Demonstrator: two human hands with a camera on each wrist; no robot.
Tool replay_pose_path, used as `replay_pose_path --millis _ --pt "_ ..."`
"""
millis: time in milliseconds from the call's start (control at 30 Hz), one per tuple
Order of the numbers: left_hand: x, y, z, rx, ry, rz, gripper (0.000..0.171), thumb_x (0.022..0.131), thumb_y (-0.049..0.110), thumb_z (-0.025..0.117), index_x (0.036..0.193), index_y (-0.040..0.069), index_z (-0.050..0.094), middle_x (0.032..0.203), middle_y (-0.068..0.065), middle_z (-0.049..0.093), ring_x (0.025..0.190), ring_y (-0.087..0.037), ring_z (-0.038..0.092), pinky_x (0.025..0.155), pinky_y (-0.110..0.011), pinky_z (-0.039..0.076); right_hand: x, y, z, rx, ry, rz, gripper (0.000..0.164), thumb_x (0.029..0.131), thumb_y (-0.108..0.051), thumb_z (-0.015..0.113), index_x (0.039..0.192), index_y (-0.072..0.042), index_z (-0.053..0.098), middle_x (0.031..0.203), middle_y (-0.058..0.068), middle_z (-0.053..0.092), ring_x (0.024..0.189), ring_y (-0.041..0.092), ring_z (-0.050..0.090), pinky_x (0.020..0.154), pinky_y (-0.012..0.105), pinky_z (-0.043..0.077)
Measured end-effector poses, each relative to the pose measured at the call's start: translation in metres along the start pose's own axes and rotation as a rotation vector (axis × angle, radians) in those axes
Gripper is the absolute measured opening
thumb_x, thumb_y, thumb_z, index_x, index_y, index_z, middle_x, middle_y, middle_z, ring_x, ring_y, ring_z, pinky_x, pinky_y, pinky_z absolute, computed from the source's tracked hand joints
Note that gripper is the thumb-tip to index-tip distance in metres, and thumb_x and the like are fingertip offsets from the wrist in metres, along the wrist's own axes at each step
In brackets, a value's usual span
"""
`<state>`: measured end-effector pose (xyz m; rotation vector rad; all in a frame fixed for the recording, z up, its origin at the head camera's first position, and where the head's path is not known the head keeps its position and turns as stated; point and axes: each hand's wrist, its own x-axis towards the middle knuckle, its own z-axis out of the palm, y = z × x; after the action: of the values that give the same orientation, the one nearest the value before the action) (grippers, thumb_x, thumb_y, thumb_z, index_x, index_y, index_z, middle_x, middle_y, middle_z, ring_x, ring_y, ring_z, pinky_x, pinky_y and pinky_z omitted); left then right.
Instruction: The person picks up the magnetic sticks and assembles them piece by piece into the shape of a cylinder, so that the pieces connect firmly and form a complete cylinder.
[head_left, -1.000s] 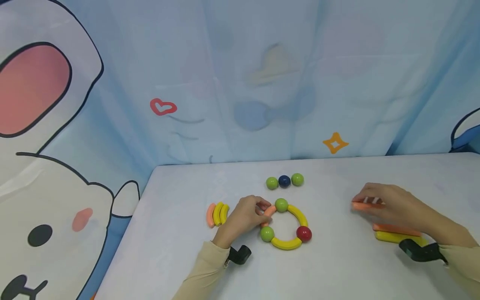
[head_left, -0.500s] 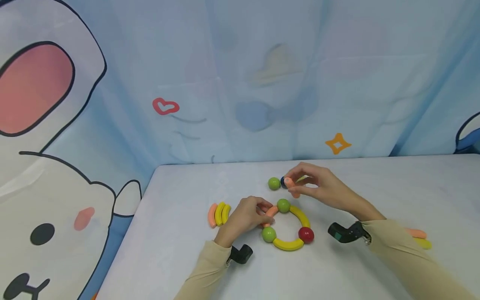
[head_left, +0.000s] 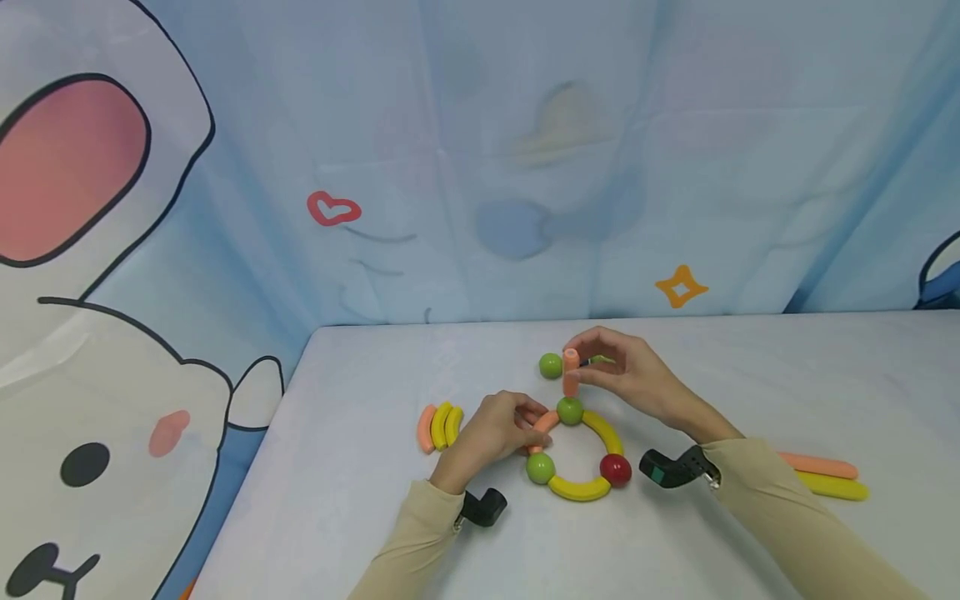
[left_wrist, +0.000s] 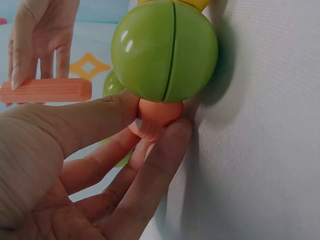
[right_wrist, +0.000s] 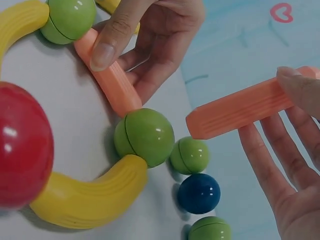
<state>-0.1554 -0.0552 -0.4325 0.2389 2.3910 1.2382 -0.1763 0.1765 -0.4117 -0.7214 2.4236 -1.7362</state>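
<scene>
A ring of curved rods and balls lies on the white table [head_left: 660, 550]. My left hand [head_left: 491, 433] pinches its curved orange rod [right_wrist: 112, 87] between thumb and fingers. This rod joins a green ball [head_left: 570, 411] at the far side to another green ball [head_left: 540, 468] nearer me. Two curved yellow rods [head_left: 580, 489] and a red ball [head_left: 617, 471] make up the rest. My right hand [head_left: 645, 375] grips a straight orange rod [head_left: 571, 379], held upright, its lower end close over the far green ball.
Behind the ring sit a green ball [head_left: 551, 366], a dark blue ball [right_wrist: 199, 194] and one more green ball [right_wrist: 210, 230]. Curved orange [head_left: 426, 429] and yellow rods [head_left: 441, 426] lie left. Straight orange [head_left: 821, 466] and yellow rods [head_left: 834, 486] lie right, beside my right sleeve.
My right hand has carried the straight orange rod leftward from the right side to the ring's far green ball and turned it upright. My left hand stays on the curved orange rod.
</scene>
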Motion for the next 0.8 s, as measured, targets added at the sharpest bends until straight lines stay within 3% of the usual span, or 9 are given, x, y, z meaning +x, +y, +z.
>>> replay_pose_path --millis 200,467,800 --pt "0.0 0.002 0.001 0.01 0.004 -0.013 0.035 0.086 0.006 0.086 0.119 0.003 0.074 0.089 0.003 0.068 0.07 -0.007 0.064 0.065 -0.02 0.056 -0.003 0.006 0.002 0.005 -0.029 0.005 0.032 0.097 -0.004 0.073 0.127 0.002 0.063 0.121 0.013 0.067 0.109 0.013 0.064 0.098 0.02 0.052" --pt "-0.001 0.003 0.002 -0.067 -0.005 -0.043 0.035 0.086 0.004 0.086 0.119 0.001 0.073 0.086 0.0 0.069 0.067 -0.009 0.067 0.066 -0.023 0.059 -0.007 0.009 0.002 0.013 -0.033 -0.004 0.033 0.096 0.0 0.074 0.127 0.002 0.062 0.12 0.015 0.066 0.107 0.013 0.065 0.096 0.02 0.054" --pt "0.0 0.0 0.0 -0.014 0.01 -0.045 0.036 0.085 0.007 0.087 0.118 0.003 0.074 0.086 0.002 0.068 0.07 -0.009 0.065 0.066 -0.021 0.057 -0.007 0.012 0.005 0.04 -0.042 -0.027 0.036 0.094 0.004 0.074 0.127 0.003 0.061 0.123 0.017 0.065 0.108 0.012 0.065 0.094 0.021 0.055"
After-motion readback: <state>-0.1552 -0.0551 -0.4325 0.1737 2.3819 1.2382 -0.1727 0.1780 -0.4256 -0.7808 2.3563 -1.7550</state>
